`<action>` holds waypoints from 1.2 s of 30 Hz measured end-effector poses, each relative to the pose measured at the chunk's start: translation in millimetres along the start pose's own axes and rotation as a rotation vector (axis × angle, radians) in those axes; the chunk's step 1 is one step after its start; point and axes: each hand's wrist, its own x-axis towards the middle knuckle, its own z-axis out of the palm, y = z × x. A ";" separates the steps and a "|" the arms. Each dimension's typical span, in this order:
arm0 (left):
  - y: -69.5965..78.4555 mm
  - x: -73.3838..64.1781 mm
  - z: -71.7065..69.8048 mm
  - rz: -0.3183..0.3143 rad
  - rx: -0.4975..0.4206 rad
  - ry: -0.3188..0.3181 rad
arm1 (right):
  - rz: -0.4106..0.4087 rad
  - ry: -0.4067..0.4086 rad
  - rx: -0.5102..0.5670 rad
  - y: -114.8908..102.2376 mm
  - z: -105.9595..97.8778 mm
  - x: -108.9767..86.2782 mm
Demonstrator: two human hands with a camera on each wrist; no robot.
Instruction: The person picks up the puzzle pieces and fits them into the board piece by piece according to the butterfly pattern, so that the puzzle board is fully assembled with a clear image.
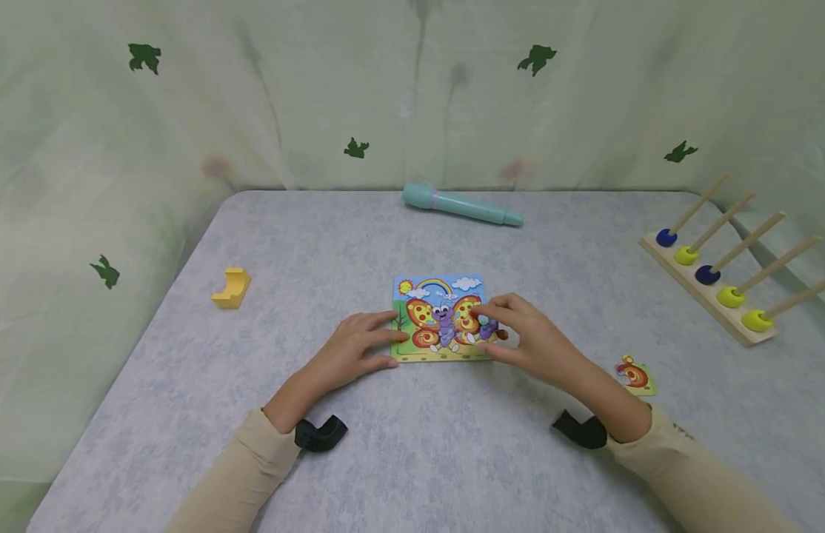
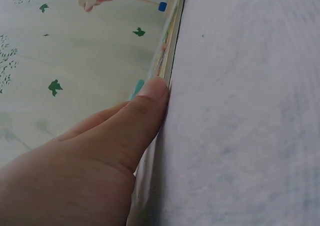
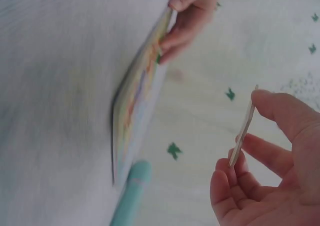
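A butterfly picture puzzle (image 1: 443, 326), with a rainbow, sun and clouds, lies flat on the table. My left hand (image 1: 355, 342) rests at its left side, fingers extended over the board and thumb at the near left corner. In the left wrist view, the thumb (image 2: 152, 93) touches the board's edge (image 2: 172, 51). Above the puzzle's right side, my right hand (image 1: 534, 337) pinches a thin puzzle piece (image 3: 243, 131) between thumb and fingers. The piece is raised off the board, and its printed side shows purple and brown in the head view.
Another puzzle piece (image 1: 635, 376) lies right of my right hand. A teal toy microphone (image 1: 462, 206) is behind the puzzle. At the far right stands a wooden peg rack (image 1: 709, 289) with blue and yellow beads. A yellow block (image 1: 232, 289) sits on the left.
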 end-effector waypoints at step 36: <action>13.8 4.2 5.2 0.127 0.036 -0.031 | 0.006 -0.243 0.030 26.0 59.8 41.5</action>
